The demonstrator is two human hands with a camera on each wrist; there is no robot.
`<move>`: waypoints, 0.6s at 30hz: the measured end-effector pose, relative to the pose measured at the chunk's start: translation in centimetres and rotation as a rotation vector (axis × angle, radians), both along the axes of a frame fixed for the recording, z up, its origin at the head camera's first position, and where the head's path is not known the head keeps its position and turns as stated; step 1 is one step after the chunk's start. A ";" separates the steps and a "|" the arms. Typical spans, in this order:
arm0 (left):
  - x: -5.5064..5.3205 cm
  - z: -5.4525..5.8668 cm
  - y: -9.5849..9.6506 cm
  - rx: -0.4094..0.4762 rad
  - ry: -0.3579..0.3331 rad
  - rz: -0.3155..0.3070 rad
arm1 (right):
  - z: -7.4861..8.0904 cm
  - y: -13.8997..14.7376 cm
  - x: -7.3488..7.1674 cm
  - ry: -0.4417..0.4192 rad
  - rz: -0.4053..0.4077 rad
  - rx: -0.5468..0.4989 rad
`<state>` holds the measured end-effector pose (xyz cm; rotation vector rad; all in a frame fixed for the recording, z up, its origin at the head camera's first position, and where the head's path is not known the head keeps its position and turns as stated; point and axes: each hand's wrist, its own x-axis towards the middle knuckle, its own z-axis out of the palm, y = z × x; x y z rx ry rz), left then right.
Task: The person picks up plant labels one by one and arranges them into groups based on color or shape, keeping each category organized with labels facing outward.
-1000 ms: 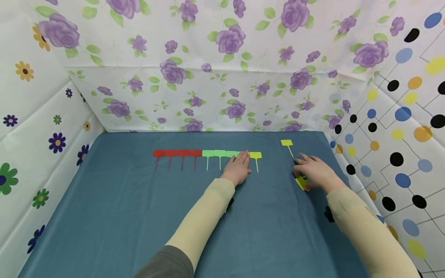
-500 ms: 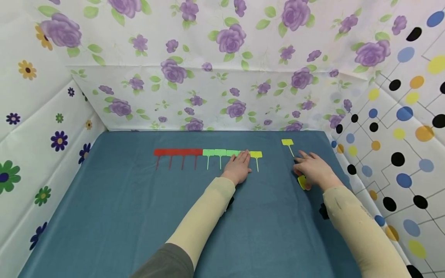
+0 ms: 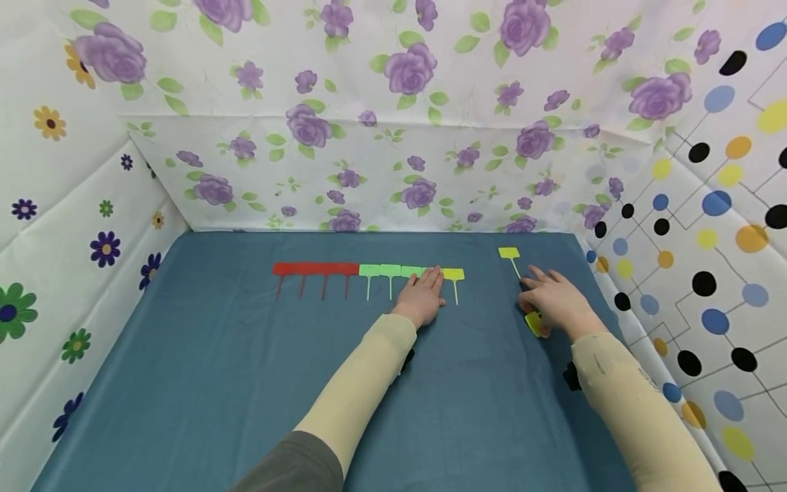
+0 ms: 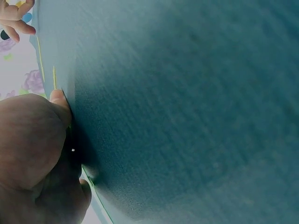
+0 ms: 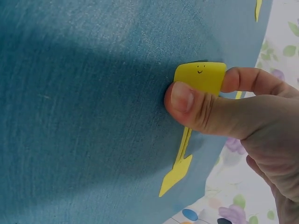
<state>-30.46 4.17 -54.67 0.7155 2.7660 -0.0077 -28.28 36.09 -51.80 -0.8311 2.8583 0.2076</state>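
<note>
A row of flat T-shaped plant labels lies across the cloth: several red labels [image 3: 316, 268], then several green labels [image 3: 390, 270], then one yellow label [image 3: 453, 274]. My left hand [image 3: 420, 298] rests on the green end of the row, fingers straight, hiding part of it. At the right, my right hand [image 3: 555, 301] pinches a yellow plant label [image 5: 200, 77] between thumb and fingers. The right wrist view shows a small smiling face on its head and a pointed tip on its stem. Another yellow label [image 3: 509, 253] lies on the cloth just beyond the right hand.
A blue-grey cloth [image 3: 215, 376] covers the table. Behind it stands a wall sheet [image 3: 369, 164] printed with purple flowers. A flowered sheet [image 3: 67, 273] lines the left side, and a sheet with coloured dots [image 3: 688, 260] lines the right.
The yellow plant label in my right hand has turned slightly, and less of it shows beside the fingers. The right forearm has shifted a little left. My left hand stays in place.
</note>
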 end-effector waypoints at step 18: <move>0.2 0.0 -0.2 -0.004 0.011 0.003 | -0.6 0.8 0.2 -0.013 -0.026 -0.052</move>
